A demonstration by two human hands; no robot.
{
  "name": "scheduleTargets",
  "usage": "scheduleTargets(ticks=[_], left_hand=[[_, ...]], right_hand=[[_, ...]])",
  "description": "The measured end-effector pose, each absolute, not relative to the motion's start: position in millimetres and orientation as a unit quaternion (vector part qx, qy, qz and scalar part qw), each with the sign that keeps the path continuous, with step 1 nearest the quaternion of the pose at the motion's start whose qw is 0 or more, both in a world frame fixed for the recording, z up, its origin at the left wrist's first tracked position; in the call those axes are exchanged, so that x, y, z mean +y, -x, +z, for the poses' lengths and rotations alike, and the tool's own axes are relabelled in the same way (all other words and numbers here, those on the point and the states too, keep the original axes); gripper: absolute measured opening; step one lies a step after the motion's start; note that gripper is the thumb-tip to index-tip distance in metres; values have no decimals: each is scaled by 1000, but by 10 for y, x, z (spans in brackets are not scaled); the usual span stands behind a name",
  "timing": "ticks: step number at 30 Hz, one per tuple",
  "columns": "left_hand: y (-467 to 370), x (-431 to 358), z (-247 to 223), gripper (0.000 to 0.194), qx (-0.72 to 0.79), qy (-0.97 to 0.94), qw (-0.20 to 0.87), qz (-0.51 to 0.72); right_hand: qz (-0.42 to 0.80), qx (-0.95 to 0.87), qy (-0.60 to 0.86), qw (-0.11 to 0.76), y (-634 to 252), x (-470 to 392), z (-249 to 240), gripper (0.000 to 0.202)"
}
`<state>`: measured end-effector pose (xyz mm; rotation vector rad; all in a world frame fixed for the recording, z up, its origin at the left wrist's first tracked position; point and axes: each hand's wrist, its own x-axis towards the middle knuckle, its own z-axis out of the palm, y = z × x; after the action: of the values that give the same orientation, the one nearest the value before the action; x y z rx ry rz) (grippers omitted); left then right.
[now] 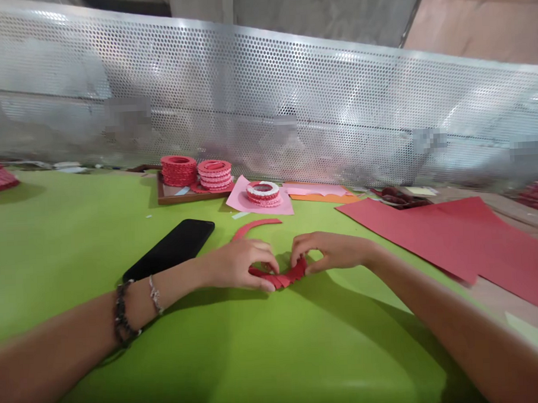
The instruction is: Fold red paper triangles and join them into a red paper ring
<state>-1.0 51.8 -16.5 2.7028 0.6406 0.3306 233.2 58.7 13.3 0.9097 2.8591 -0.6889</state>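
A curved, pleated strip of red paper (285, 280) is held low over the green tabletop between my two hands. My left hand (247, 263) pinches its left end with thumb and fingers. At the right end, my right hand (318, 253) grips the strip between thumb and fingertips. Just behind my left hand, a flat curved red paper strip (257, 224) lies on the table, its lower end hidden by the hand. A black phone (170, 247) rests to the left, partly behind my left forearm.
On a brown tray (184, 198) stand red rings (178, 171) and pink rings (215, 175) in stacks. Another ring stack (263, 194) sits on pink paper (238, 200). Large red sheets (431, 236) lie at the right. A perforated metal panel (264, 89) spans the table's back.
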Motion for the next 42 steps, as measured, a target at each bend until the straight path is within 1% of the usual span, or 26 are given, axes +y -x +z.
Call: scheduleTargets(ticks=[4, 6, 8, 11, 12, 15, 17, 19, 30, 36, 38, 41, 42], left_hand=[[197, 611, -13, 48, 260, -946, 174, 81], [270, 656, 39, 45, 270, -947, 171, 42], [292, 677, 54, 37, 277, -944, 178, 12], [249, 668, 26, 26, 284, -941, 182, 8], [228, 662, 12, 23, 283, -942, 179, 14], [180, 649, -32, 17, 266, -947, 176, 39], [167, 647, -56, 16, 252, -951, 171, 51], [162, 648, -78, 15, 242, -955, 164, 58], [141, 668, -165, 14, 198, -963, 149, 102], [109, 619, -129, 15, 216, -959, 154, 95], [123, 599, -92, 19, 229, -956, 167, 74], [179, 590, -29, 44, 255, -947, 192, 31], [198, 594, -12, 49, 261, -945, 196, 18]], right_hand=[[-166, 929, -326, 59, -2444, 619, 181, 31], [-151, 925, -344, 62, -2464, 608, 199, 33], [-163, 923, -345, 52, -2418, 563, 202, 35], [-191, 925, -328, 30, -2246, 457, 167, 38], [-188, 927, -323, 20, -2183, 423, 148, 35], [-161, 934, -319, 3, -2045, 361, 92, 19], [-151, 936, -317, 1, -2012, 349, 65, 11], [-149, 937, -315, -5, -2010, 350, 49, 8], [-144, 943, -301, -18, -2023, 352, 20, 5], [-164, 944, -285, -5, -2030, 356, 50, 5], [-164, 946, -279, 10, -2062, 368, 83, 7], [-146, 947, -283, 30, -2141, 397, 128, 15], [-141, 946, -291, 31, -2163, 408, 135, 17]])
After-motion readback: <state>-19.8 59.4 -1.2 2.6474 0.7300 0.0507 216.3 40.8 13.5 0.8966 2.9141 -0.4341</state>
